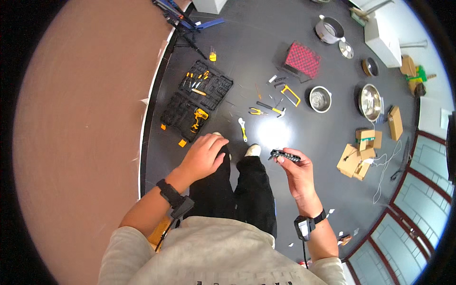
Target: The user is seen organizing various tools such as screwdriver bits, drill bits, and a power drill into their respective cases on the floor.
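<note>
My right hand (299, 171) holds a black bit holder strip (285, 155) with small metal pieces in it, between thumb and fingers. My left hand (203, 156) is held over my left knee, fingers slightly bent and nothing seen in it. Beyond it lies an unfolded black tool case (222, 89), with orange-handled tools in one half and a yellow cordless drill (198, 119) in the other. On the dark floor ahead are an adjustable wrench (243, 130), pliers (257, 111), a claw hammer (271, 108) and a yellow hacksaw (291, 95).
A red-and-black patterned box (302, 60) stands beyond the tools. Metal pots (320, 99) and a large steel basin (370, 102) stand at right, near opened cardboard boxes (349, 162) and a white cable (385, 174). A brown surface (85, 107) borders the floor at left.
</note>
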A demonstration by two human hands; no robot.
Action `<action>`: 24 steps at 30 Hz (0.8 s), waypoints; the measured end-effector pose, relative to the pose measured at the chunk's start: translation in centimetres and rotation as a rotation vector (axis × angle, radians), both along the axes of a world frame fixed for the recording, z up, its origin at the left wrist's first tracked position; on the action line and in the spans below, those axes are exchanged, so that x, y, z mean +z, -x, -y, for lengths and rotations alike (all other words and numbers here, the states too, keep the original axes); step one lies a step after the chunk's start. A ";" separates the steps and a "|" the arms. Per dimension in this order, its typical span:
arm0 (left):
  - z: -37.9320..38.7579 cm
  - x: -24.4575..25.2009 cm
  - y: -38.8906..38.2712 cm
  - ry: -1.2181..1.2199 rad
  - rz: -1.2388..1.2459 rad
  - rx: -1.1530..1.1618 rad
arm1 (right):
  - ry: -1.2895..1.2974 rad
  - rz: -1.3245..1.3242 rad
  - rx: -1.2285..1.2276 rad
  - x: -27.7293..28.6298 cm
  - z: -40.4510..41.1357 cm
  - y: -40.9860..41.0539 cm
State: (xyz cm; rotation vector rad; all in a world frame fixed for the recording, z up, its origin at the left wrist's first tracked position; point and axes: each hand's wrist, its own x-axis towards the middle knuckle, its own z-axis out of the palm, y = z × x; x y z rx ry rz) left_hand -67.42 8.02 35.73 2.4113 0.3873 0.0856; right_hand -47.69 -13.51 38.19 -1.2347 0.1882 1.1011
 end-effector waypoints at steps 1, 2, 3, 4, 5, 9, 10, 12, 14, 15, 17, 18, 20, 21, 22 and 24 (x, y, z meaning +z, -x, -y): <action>0.5 -0.2 -0.8 0.007 -0.013 -0.021 | -0.006 -0.006 -0.014 -0.5 1.0 -0.5; 1.2 -0.6 -1.4 0.011 -0.019 -0.035 | -0.008 -0.012 -0.026 -1.0 2.1 -0.8; 1.7 -0.9 -2.0 0.013 -0.025 -0.054 | -0.004 -0.017 -0.039 -1.4 2.9 -1.3; 2.3 -1.4 -2.5 0.015 -0.030 -0.072 | 0.020 -0.013 -0.034 -1.8 3.7 -1.7; 2.7 -1.9 -3.0 0.021 -0.034 -0.084 | 0.047 -0.009 -0.027 -2.2 4.6 -2.1; 3.4 -4.0 -3.8 0.020 -0.059 -0.133 | 0.060 -0.041 -0.051 -3.9 6.9 -3.1; 3.3 -4.5 -3.8 0.014 -0.074 -0.138 | 0.062 -0.045 -0.056 -4.3 7.1 -3.2; 2.7 -5.5 -3.8 0.020 -0.078 -0.147 | 0.090 -0.044 -0.055 -5.0 7.1 -3.5; 1.8 -6.7 -3.8 0.031 -0.084 -0.156 | 0.110 -0.038 -0.053 -6.0 6.7 -3.7; 1.2 -7.4 -3.8 0.029 -0.096 -0.156 | 0.126 -0.029 -0.047 -6.6 6.4 -3.7; -0.2 -8.7 -4.0 0.010 -0.094 -0.149 | 0.137 -0.029 -0.057 -7.8 5.5 -3.7; -0.8 -9.3 -3.9 0.017 -0.103 -0.155 | 0.138 -0.022 -0.062 -8.4 5.0 -3.6; -2.1 -10.7 -4.0 0.044 -0.081 -0.158 | 0.136 -0.019 -0.080 -9.5 4.2 -3.4; -3.1 -11.6 -4.2 0.049 -0.086 -0.171 | 0.136 -0.020 -0.091 -9.9 3.7 -3.3; -4.2 -12.5 -4.5 0.049 -0.074 -0.195 | 0.136 -0.021 -0.104 -10.3 3.0 -3.2; -5.2 -14.2 -4.7 0.067 -0.062 -0.237 | 0.135 -0.029 -0.151 -11.2 1.8 -3.1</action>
